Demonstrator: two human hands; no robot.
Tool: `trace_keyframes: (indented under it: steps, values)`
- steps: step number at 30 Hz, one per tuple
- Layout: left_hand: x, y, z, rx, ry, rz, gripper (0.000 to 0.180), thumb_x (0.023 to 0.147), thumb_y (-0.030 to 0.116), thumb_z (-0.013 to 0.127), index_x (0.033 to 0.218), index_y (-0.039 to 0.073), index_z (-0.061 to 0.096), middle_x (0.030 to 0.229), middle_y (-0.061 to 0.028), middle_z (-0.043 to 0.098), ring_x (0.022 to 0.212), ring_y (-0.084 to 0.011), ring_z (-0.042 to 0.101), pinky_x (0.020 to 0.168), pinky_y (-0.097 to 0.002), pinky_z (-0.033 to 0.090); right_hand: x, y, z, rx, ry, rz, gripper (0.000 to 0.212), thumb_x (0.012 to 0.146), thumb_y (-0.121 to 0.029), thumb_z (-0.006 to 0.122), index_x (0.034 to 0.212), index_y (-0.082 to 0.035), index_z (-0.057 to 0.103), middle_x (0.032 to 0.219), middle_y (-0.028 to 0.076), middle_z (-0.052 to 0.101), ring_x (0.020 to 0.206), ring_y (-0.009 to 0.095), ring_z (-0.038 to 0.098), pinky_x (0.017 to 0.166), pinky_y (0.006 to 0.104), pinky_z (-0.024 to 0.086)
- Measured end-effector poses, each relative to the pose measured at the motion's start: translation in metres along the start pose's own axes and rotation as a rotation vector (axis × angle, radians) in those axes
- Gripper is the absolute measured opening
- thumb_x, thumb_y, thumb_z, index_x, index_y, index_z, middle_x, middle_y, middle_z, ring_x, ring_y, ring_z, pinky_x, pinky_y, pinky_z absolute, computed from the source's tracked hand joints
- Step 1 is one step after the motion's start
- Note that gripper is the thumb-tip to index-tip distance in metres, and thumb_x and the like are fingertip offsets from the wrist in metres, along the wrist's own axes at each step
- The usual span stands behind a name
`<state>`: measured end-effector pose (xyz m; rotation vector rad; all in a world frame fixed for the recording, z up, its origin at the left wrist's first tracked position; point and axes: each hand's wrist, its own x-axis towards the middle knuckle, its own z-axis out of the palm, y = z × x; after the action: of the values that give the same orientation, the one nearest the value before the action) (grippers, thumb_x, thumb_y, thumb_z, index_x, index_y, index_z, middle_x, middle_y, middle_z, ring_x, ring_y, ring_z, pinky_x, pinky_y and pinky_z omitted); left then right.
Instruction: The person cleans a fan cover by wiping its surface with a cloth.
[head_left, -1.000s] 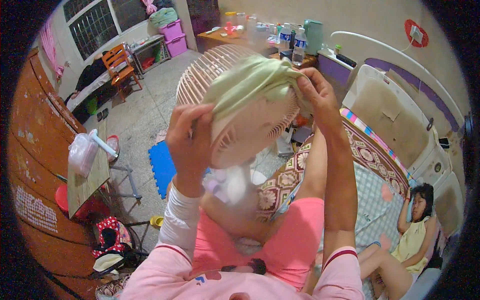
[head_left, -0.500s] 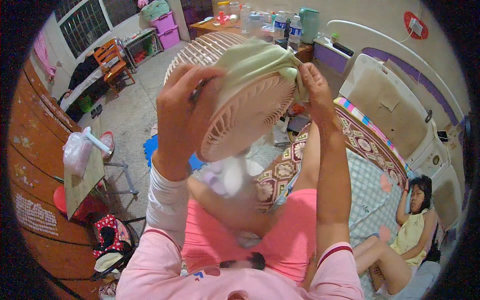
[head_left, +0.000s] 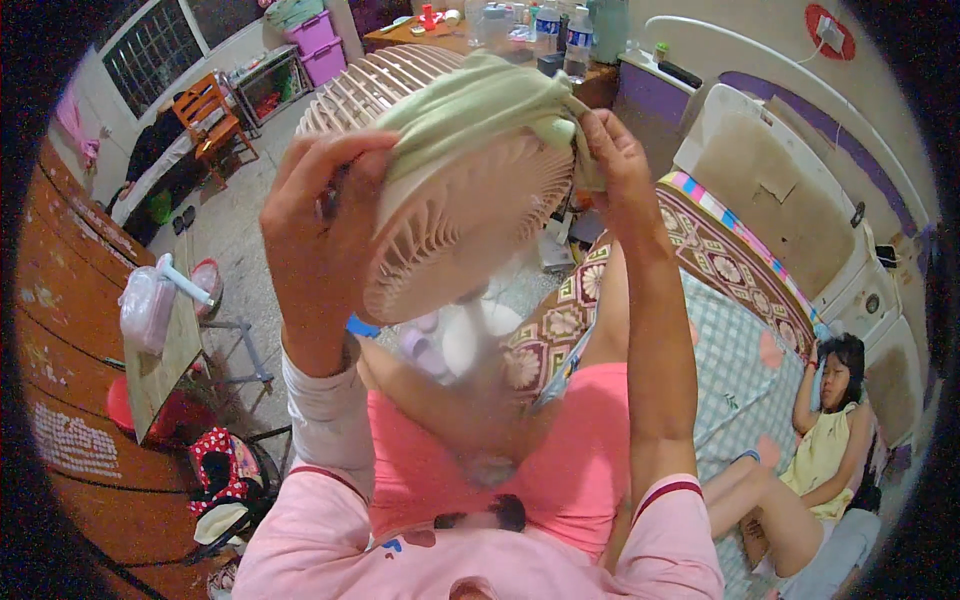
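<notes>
1. Leftward and slightly upward in the frame, our left hand [head_left: 320,205], the beige fan head [head_left: 480,215] and the green cloth [head_left: 480,108] have shifted since the earlier frame; the room's furniture has slid the same way, so our view has moved too.
2. We see the cloth in the upper middle of the frame, draped along the upper rim of the tilted fan head and stretched between our two hands.
3. Our left hand is at the cloth's left end, its fingers bent and their tips reaching onto the fabric; we cannot tell whether they pinch it or only press against it.
4. Our right hand [head_left: 622,155] has its thumb and forefinger closed on the cloth's right end, just beside the rim of the fan head, with part of the fabric hanging below the grip.
5. We see the slatted cage of the fan head rising behind the cloth toward the upper left, while its broad face slopes down below the cloth, near the middle of the frame.
6. Around us, a table [head_left: 392,38] with water bottles [head_left: 577,52] stands at the top of the frame, a wooden chair [head_left: 212,120] at the upper left, and a plastic-wrapped package [head_left: 145,310] on a small folding table [head_left: 168,378] at the left.
7. Toward the lower right, a person in a yellow top [head_left: 822,465] lies on a checked bedsheet [head_left: 725,345].
</notes>
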<state>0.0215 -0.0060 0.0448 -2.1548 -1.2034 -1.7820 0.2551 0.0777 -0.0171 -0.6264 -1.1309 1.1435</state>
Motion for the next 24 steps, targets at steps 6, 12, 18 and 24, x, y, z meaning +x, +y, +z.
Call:
trace_keyframes:
  steps: [6,12,18,24]
  values:
    - [-0.062,-0.026,-0.004,-0.080,0.213,-0.123,0.008,0.082,0.003,0.056,0.087,0.003,0.063,0.083,-0.0038,0.055,0.074,-0.0091,0.051,0.061,-0.0201,0.038,0.005,-0.031,0.020,-0.240,-0.192,-0.160,0.019,0.087,-0.027,0.056,0.089,-0.008,0.055,0.078,-0.001,0.058,0.066,0.004,0.053,0.058,0.0185,0.043]
    - [-0.077,-0.023,-0.005,-0.068,0.326,-0.151,0.009,0.082,0.003,0.056,0.089,0.002,0.062,0.085,-0.0044,0.054,0.077,-0.0103,0.050,0.066,-0.0205,0.038,0.001,-0.044,0.041,-0.259,-0.207,-0.170,0.022,0.086,-0.028,0.056,0.087,-0.007,0.057,0.077,-0.002,0.057,0.069,0.005,0.051,0.062,0.0193,0.041]
    - [-0.031,-0.007,-0.003,-0.042,0.103,-0.035,0.011,0.080,0.005,0.058,0.090,0.003,0.063,0.080,-0.0056,0.053,0.072,-0.0121,0.051,0.061,-0.0231,0.039,0.013,-0.023,0.005,-0.287,-0.090,-0.004,0.019,0.088,-0.028,0.053,0.088,-0.010,0.053,0.076,-0.002,0.055,0.067,0.005,0.053,0.058,0.0195,0.044]
    - [0.017,0.002,0.008,-0.087,-0.164,0.017,0.011,0.079,0.008,0.057,0.086,0.001,0.062,0.077,-0.0083,0.055,0.069,-0.0148,0.052,0.062,-0.0248,0.041,0.004,0.029,-0.034,0.211,0.075,0.231,0.027,0.092,-0.029,0.044,0.106,-0.008,0.053,0.096,0.002,0.058,0.091,0.013,0.056,0.080,0.0289,0.045]
